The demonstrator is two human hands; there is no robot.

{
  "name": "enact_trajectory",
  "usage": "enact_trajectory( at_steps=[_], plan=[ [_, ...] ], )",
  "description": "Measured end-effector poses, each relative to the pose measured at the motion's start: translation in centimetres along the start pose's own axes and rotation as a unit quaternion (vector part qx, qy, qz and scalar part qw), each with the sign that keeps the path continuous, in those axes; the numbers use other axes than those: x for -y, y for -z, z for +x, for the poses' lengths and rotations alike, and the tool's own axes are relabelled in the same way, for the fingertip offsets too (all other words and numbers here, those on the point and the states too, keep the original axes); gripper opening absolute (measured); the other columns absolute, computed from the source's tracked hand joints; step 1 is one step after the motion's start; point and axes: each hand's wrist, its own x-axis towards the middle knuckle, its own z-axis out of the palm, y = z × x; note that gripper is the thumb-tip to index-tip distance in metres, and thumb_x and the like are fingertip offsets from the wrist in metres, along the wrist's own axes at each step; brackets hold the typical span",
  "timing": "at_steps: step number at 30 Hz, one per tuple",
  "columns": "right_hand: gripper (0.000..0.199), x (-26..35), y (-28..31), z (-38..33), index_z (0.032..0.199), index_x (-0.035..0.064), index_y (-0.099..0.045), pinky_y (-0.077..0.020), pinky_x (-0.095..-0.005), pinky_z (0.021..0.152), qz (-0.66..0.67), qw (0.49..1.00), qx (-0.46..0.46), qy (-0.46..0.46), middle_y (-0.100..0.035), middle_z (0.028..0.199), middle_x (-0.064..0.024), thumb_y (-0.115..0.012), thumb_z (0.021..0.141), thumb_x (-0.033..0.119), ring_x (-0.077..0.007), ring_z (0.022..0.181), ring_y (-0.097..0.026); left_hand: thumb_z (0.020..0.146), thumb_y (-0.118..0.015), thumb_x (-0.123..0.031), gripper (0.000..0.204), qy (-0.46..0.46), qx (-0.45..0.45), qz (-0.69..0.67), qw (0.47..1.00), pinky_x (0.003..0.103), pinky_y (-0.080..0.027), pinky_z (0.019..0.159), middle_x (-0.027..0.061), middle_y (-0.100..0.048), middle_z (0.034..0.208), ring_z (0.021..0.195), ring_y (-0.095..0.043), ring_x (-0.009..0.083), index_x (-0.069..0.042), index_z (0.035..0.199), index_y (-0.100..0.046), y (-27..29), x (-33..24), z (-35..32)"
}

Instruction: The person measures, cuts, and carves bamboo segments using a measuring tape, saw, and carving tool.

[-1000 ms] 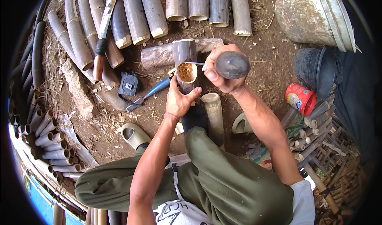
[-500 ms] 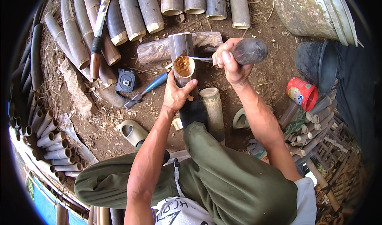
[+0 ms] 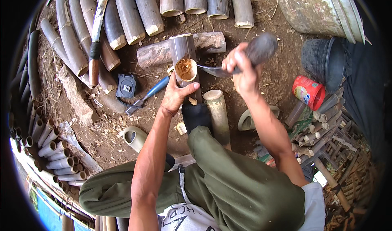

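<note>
A bamboo tube (image 3: 182, 47) rests across a short log (image 3: 210, 42), its round mouth turned up toward me and curled tan shavings inside. My left hand (image 3: 176, 97) is closed around its near side below the mouth, thumb laid across. In my right hand (image 3: 246, 73) is a knife (image 3: 261, 48) with a thick, dark, rounded handle, slightly blurred by motion. Its slim metal blade points left, the tip at the right rim of the mouth. Just left of the tube lies a blue-handled chisel (image 3: 157, 87).
Cut bamboo tubes (image 3: 195, 0) line the far side, with a machete (image 3: 98, 31) lying over some. A tape measure (image 3: 127, 86) is on the dirt at left. A short bamboo piece (image 3: 216, 110) stands by my foot. Buckets (image 3: 314, 14) and a red container (image 3: 307, 93) are at right.
The knife's handle has swung slightly up and to the right, and more of its blade shows beside the rim. My left hand still holds the tube; the whole view has shifted a little.
</note>
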Motion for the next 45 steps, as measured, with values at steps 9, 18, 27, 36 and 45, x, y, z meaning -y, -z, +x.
enact_trajectory(
  at_steps=[9, 18, 27, 36, 45],
  plan=[
    [0.032, 0.1, -2.5, -7.3, 0.091, 0.0071, -0.059, -0.0454, -0.0388, 0.066, -0.285, 0.814, 0.443, 0.245, -0.055, 0.082, -0.0059, -0.069, 0.071, 0.029, -0.0258, 0.073, -0.056, 0.074, -0.086, -0.014, 0.09, 0.069, 0.092, -0.134, 0.984, 0.034, -0.044, 0.099, 0.0043, -0.055, 0.127, 0.114, -0.054, 0.0174, -0.008, 0.147, -0.033, 1.3, 0.0, 0.1],
    [0.022, -0.7, -2.5, -7.9, 0.089, 0.0088, -0.06, -0.0454, -0.0368, 0.066, -0.356, 0.764, 0.465, 0.272, -0.05, 0.076, -0.0026, -0.066, 0.072, 0.023, -0.0224, 0.071, -0.055, 0.075, -0.087, -0.021, 0.084, 0.026, 0.04, -0.046, 0.998, 0.032, -0.048, 0.094, 0.0051, -0.059, 0.119, 0.106, -0.058, 0.0166, -0.005, 0.141, -0.038, 0.7, 0.3, 0.3],
    [0.016, -1.3, -0.3, -7.0, 0.083, 0.0085, -0.059, -0.0492, -0.0376, 0.074, -0.398, 0.727, 0.475, 0.295, -0.052, 0.077, -0.0021, -0.065, 0.072, 0.019, -0.0201, 0.069, -0.054, 0.071, -0.09, -0.031, 0.076, -0.047, -0.072, 0.073, 0.994, 0.033, -0.05, 0.091, 0.009, -0.063, 0.111, 0.101, -0.061, 0.0179, 0.002, 0.125, -0.048, -1.6, 0.5, 0.8],
    [0.017, -1.7, 1.6, -6.1, 0.083, 0.0087, -0.059, -0.048, -0.0366, 0.078, -0.428, 0.706, 0.457, 0.331, -0.05, 0.077, -0.002, -0.063, 0.071, 0.019, -0.0206, 0.074, -0.054, 0.07, -0.09, -0.034, 0.08, -0.044, -0.102, 0.072, 0.991, 0.032, -0.049, 0.091, 0.009, -0.063, 0.113, 0.104, -0.061, 0.0181, 0.003, 0.127, -0.047, -2.1, 0.6, 0.6],
    [0.018, 1.0, -3.1, -5.3, 0.085, 0.0038, -0.06, -0.0485, -0.0397, 0.074, -0.279, 0.766, 0.535, 0.22, -0.056, 0.082, -0.0064, -0.066, 0.072, 0.016, -0.0235, 0.076, -0.057, 0.079, -0.084, -0.031, 0.092, -0.01, 0.042, -0.125, 0.991, 0.033, -0.036, 0.107, 0.0052, -0.052, 0.133, 0.122, -0.049, 0.0174, -0.006, 0.149, -0.03, 0.8, 2.2, -1.4]
  ],
)
